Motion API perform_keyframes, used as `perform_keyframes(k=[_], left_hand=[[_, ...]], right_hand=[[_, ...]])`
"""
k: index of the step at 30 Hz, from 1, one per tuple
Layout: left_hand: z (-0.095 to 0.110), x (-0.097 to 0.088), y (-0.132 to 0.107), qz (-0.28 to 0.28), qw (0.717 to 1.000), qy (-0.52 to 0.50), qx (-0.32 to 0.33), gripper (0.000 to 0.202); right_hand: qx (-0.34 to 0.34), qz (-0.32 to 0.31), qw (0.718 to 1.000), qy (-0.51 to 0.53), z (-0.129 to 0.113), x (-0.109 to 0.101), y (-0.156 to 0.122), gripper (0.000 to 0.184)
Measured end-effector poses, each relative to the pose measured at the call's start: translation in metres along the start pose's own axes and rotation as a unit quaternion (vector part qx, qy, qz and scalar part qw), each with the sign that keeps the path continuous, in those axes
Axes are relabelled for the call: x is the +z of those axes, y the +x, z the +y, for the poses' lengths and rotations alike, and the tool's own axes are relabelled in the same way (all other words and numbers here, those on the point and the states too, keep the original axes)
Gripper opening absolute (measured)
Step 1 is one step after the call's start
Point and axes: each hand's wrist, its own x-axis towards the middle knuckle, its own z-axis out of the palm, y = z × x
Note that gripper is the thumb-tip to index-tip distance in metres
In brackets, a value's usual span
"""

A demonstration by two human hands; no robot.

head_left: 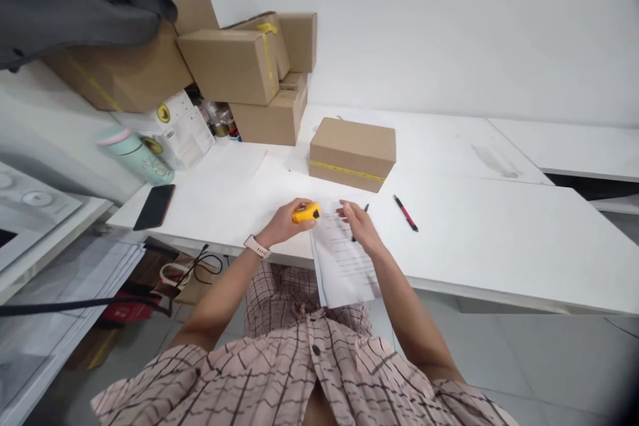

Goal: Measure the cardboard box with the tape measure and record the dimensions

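My left hand (pixel 288 222) is closed around a yellow tape measure (pixel 305 213), held above the front part of the white table. Just to its right, my right hand (pixel 360 226) is open, its fingers pointing toward the tape measure without touching it. Printed sheets of paper (pixel 344 273) lie beneath both hands and hang over the table's front edge. A dark pen (pixel 367 208) is partly hidden behind my right hand. Beyond the hands stands a closed cardboard box (pixel 352 153) with a yellow tape strip marked along its side.
A red and black pen (pixel 406 213) lies right of the papers. On the left are a phone (pixel 154 206), a mint-green bottle (pixel 136 154) and a white box (pixel 187 136). Stacked cardboard boxes (pixel 229 66) fill the back left corner. The white table (pixel 499 233) extends right.
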Motion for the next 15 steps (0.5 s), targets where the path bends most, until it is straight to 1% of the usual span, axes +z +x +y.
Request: perform_keyframes(k=[1,2,3,5,8,10,12,14,15], left_hand=[[0.013,0.006,0.002,-0.036,0.999,-0.029,0.011,0.053],[0.024,0.011,0.005,-0.066,0.997,-0.048,0.017,0.057],[0.033,0.014,0.009,-0.09,0.994,-0.061,0.02,0.06],[0.047,0.016,0.02,-0.129,0.988,-0.076,0.023,0.062],[0.062,0.008,0.043,-0.167,0.982,-0.089,0.024,0.063],[0.071,-0.004,0.064,-0.169,0.981,-0.098,0.018,0.064],[0.077,-0.022,0.091,-0.151,0.982,-0.109,0.007,0.066],[0.077,-0.046,0.123,-0.115,0.986,-0.119,-0.003,0.065],[0.075,-0.059,0.14,-0.089,0.988,-0.123,-0.004,0.064]], right_hand=[[0.011,-0.043,0.996,0.074,-0.01,0.003,-0.004,0.056],[0.018,-0.067,0.99,0.123,-0.019,0.003,-0.008,0.058],[0.025,-0.078,0.985,0.15,-0.026,0.002,-0.011,0.058],[0.032,-0.071,0.984,0.162,-0.036,-0.004,-0.014,0.054],[0.027,-0.058,0.983,0.174,-0.043,-0.025,-0.008,0.046],[0.016,-0.032,0.979,0.199,-0.045,-0.045,0.008,0.042],[0.003,0.021,0.972,0.234,-0.048,-0.073,0.034,0.039],[-0.014,0.082,0.957,0.278,-0.05,-0.107,0.066,0.036],[-0.018,0.103,0.949,0.298,-0.051,-0.125,0.083,0.034]])
